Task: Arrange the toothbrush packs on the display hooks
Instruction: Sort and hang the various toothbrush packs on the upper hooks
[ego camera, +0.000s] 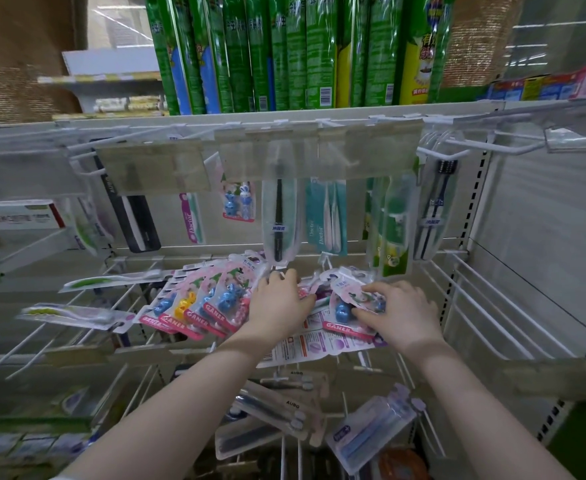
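Note:
Several pink children's toothbrush packs marked GANER lie fanned across the middle row of white display hooks. My left hand rests palm down on the right end of that fan, its fingers curled over the pack tops. My right hand pinches one more pink pack with a blue toy figure, held over a larger white and purple pack. Above, more toothbrush packs hang from the top row of hooks.
Green spray cans stand on the shelf above. Empty white hooks stick out at the right. Below hang dark AUBO packs and a clear blue pack. Two single green brush packs hang at left.

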Tool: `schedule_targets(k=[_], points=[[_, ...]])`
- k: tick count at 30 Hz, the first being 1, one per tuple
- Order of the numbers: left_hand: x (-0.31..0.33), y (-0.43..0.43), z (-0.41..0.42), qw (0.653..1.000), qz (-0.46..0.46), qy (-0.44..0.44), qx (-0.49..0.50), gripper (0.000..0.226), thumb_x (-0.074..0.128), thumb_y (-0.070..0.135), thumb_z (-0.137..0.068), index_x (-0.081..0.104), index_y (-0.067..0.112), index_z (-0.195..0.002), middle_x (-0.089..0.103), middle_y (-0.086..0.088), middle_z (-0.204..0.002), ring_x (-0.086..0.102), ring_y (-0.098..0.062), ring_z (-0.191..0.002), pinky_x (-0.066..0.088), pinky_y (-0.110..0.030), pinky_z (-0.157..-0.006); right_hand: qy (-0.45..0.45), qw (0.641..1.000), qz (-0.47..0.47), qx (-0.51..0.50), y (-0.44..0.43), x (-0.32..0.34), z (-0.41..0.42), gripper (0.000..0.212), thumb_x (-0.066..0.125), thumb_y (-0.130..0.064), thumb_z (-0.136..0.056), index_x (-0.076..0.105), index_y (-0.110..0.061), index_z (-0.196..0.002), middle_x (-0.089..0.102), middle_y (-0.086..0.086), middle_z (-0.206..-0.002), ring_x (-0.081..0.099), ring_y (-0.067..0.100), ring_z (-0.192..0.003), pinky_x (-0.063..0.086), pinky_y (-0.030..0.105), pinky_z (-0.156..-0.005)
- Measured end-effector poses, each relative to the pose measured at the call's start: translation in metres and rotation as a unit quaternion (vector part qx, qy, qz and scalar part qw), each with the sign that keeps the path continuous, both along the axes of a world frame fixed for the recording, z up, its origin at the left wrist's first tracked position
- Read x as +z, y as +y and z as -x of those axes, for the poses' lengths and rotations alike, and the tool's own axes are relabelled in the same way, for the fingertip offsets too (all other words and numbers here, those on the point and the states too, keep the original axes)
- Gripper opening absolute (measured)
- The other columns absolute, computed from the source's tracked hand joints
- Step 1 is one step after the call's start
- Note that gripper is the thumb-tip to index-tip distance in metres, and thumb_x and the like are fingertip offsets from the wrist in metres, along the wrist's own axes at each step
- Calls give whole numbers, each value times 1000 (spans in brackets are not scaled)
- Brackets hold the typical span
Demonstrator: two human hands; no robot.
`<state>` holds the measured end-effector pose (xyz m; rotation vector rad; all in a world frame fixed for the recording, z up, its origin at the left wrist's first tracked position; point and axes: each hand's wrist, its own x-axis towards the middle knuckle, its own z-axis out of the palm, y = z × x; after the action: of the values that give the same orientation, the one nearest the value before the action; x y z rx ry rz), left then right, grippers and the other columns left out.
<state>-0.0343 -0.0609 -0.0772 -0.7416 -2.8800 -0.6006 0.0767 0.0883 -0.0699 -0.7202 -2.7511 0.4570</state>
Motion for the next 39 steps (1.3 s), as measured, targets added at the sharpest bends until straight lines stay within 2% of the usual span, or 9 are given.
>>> schedule_targets(k=[9, 14, 18, 21, 26, 27, 30, 34, 39], points=[[12, -22, -26, 994, -107, -31, 6, 41, 49, 46, -88, 54, 19, -118, 53, -3, -123, 51, -25, -109, 46, -43, -92, 72, 994, 75, 37, -17, 8, -7, 64, 67, -53, -74, 41, -36, -130, 38, 3, -116, 54, 23, -101, 49, 37, -87], [24, -39, -39, 970, -237, -49, -13, 27, 53, 38, -91, 59, 18, -108, 56, 1, -108, 55, -16, -93, 47, -33, -80, 127, 985, 109, 46, -38, 12, -4, 73, 72, -53, -69, 40, -30, -130, 36, 3, -119, 48, 25, -110, 48, 41, -92], [32, -57, -36, 929, -355, -103, -22, 9, 59, 34, -89, 60, 25, -91, 59, 3, -98, 59, -20, -91, 51, -39, -83, 177, 974, 137, 45, -59, 16, 4, 87, 76, -50, -68, 32, -26, -140, 31, 7, -128, 44, 25, -117, 43, 36, -97], [35, -73, -31, 891, -420, -173, -22, 18, 61, 35, -88, 62, 21, -99, 59, 3, -98, 60, -25, -95, 54, -51, -83, 160, 977, 137, 39, -75, 19, 12, 102, 74, -53, -70, 15, -22, -148, 27, 9, -144, 31, 27, -132, 32, 39, -107], [37, -106, -13, 847, -481, -224, -25, 9, 55, 27, -92, 61, 20, -91, 60, 3, -92, 57, -23, -96, 51, -42, -86, 179, 971, 152, 52, -106, 18, 32, 103, 73, -59, -66, 24, -16, -146, 40, 8, -141, 38, 27, -129, 36, 44, -107], [40, -120, -6, 839, -487, -243, -21, 13, 57, 32, -91, 62, 20, -92, 61, 3, -93, 56, -22, -98, 49, -40, -89, 185, 970, 148, 54, -121, 19, 38, 101, 73, -60, -65, 28, -17, -144, 42, 7, -138, 40, 26, -127, 38, 43, -105], [39, -149, 19, 815, -486, -315, -27, 69, 64, 67, -68, 61, 19, -118, 61, -6, -122, 55, -25, -115, 39, -46, -106, 206, 967, 137, 58, -156, 25, 53, 92, 75, -59, -64, 34, -21, -137, 44, 2, -130, 46, 21, -118, 42, 37, -98], [44, -181, 40, 756, -506, -412, -53, 27, 46, 36, -96, 58, 15, -108, 58, -14, -105, 58, -24, -89, 50, -35, -83, 210, 969, 125, 42, -190, 29, 72, 91, 75, -59, -64, 32, -24, -137, 41, 2, -131, 44, 18, -118, 40, 32, -93], [43, -212, 60, 743, -493, -446, -79, 38, 48, 38, -94, 55, 14, -123, 57, -18, -114, 58, -29, -97, 50, -39, -90, 216, 967, 138, 2, -221, 31, 87, 90, 71, -62, -66, 30, -25, -137, 38, 6, -133, 45, 22, -118, 41, 31, -88]])
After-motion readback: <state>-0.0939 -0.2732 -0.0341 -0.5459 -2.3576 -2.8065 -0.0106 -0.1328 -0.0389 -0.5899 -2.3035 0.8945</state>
